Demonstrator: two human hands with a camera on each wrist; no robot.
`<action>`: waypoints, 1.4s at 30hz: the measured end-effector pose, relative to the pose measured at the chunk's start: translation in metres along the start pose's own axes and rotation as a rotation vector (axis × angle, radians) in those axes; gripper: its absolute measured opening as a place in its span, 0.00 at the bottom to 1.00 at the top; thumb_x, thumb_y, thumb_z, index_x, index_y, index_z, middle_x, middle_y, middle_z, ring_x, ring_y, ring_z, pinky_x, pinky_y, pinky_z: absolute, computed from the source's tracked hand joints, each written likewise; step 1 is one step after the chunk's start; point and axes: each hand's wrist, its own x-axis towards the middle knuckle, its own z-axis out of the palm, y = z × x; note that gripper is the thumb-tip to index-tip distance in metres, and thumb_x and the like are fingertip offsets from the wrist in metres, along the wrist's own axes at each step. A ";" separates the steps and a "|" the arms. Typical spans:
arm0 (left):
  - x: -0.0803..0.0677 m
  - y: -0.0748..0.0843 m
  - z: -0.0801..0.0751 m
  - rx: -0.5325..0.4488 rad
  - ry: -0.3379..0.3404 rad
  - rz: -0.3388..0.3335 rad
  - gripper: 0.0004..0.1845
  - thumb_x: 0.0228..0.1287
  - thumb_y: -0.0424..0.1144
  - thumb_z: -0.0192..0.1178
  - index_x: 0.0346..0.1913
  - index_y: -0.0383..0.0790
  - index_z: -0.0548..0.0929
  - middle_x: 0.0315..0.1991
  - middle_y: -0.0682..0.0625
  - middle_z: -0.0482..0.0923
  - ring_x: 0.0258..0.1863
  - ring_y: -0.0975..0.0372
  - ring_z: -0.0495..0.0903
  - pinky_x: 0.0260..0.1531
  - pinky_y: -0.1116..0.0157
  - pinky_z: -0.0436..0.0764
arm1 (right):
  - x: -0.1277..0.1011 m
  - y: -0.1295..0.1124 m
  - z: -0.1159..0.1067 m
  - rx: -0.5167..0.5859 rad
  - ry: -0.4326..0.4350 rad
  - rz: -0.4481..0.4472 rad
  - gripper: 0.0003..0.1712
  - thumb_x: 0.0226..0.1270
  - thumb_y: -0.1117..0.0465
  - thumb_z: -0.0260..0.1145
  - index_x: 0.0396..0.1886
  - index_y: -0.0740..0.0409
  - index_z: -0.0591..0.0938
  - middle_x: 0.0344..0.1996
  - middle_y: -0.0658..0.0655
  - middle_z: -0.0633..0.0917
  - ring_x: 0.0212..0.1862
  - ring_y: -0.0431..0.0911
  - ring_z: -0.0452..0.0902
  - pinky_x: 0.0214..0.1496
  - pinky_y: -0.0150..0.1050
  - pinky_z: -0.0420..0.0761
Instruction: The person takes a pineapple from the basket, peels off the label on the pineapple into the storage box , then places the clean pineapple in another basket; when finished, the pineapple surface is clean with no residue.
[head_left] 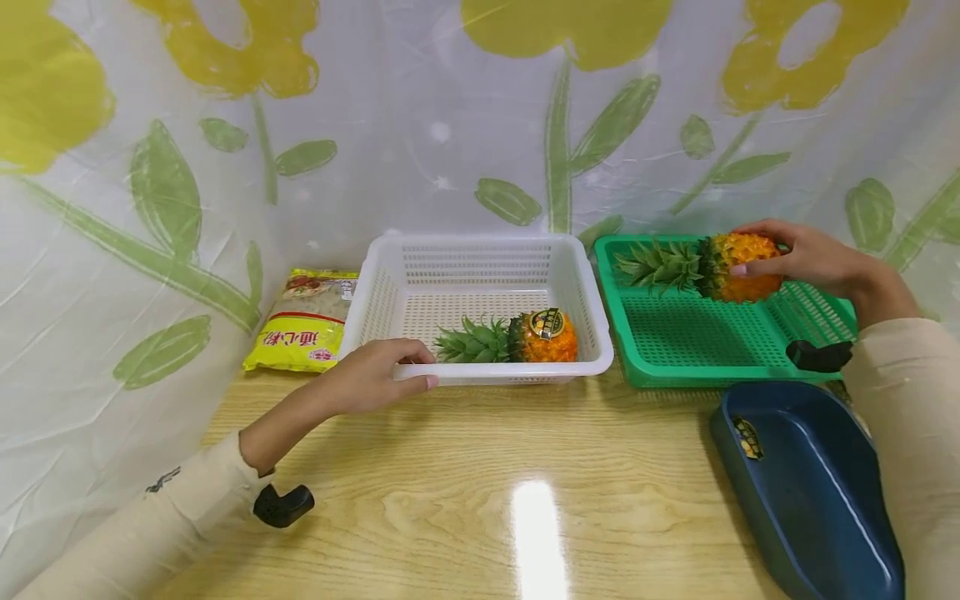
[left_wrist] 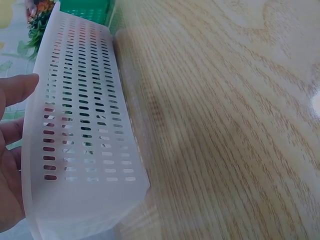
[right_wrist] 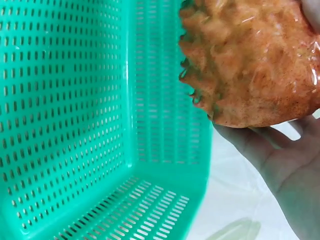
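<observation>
Two pineapples: one per basket area
Right hand (head_left: 798,258): grips pineapple (head_left: 738,267), raised over green basket (head_left: 720,350), 2 o'clock
Left hand (head_left: 371,375): holds white basket (head_left: 585,300) rim, near corner
Second pineapple (head_left: 543,337): lying inside white basket
Desk (head_left: 480,483): noodle bag (head_left: 303,325) at 10 o'clock

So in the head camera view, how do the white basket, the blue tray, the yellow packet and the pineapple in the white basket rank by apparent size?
1. White basket
2. Blue tray, though nearness to the camera inflates it, so the top two are unsure
3. Pineapple in the white basket
4. Yellow packet, close to the pineapple
</observation>
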 end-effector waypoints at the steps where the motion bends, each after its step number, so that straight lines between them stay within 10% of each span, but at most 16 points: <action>1: 0.000 0.000 0.000 -0.001 -0.002 0.000 0.13 0.69 0.51 0.64 0.50 0.51 0.84 0.44 0.57 0.84 0.46 0.61 0.81 0.49 0.56 0.78 | 0.000 0.003 -0.001 -0.016 0.003 0.000 0.41 0.74 0.50 0.63 0.80 0.53 0.56 0.75 0.67 0.57 0.58 0.45 0.70 0.45 0.34 0.77; 19: 0.000 0.002 0.001 0.034 0.010 -0.015 0.12 0.69 0.52 0.64 0.49 0.52 0.84 0.42 0.58 0.84 0.42 0.63 0.80 0.46 0.58 0.78 | 0.014 0.019 0.013 -0.049 -0.059 0.031 0.43 0.70 0.49 0.68 0.77 0.56 0.60 0.63 0.69 0.72 0.50 0.48 0.77 0.45 0.43 0.80; 27: -0.001 0.001 0.001 0.030 0.009 -0.014 0.12 0.69 0.52 0.63 0.49 0.52 0.83 0.44 0.58 0.84 0.45 0.61 0.81 0.48 0.56 0.78 | 0.030 0.019 0.022 -0.040 -0.116 0.021 0.45 0.71 0.49 0.67 0.77 0.60 0.57 0.73 0.75 0.56 0.63 0.69 0.67 0.50 0.58 0.79; 42: 0.000 0.003 0.001 0.031 0.005 -0.004 0.11 0.69 0.50 0.63 0.48 0.51 0.83 0.42 0.59 0.84 0.41 0.63 0.80 0.46 0.58 0.77 | 0.031 0.022 0.027 -0.089 -0.175 0.066 0.45 0.71 0.49 0.67 0.75 0.66 0.57 0.71 0.78 0.56 0.63 0.73 0.66 0.51 0.58 0.80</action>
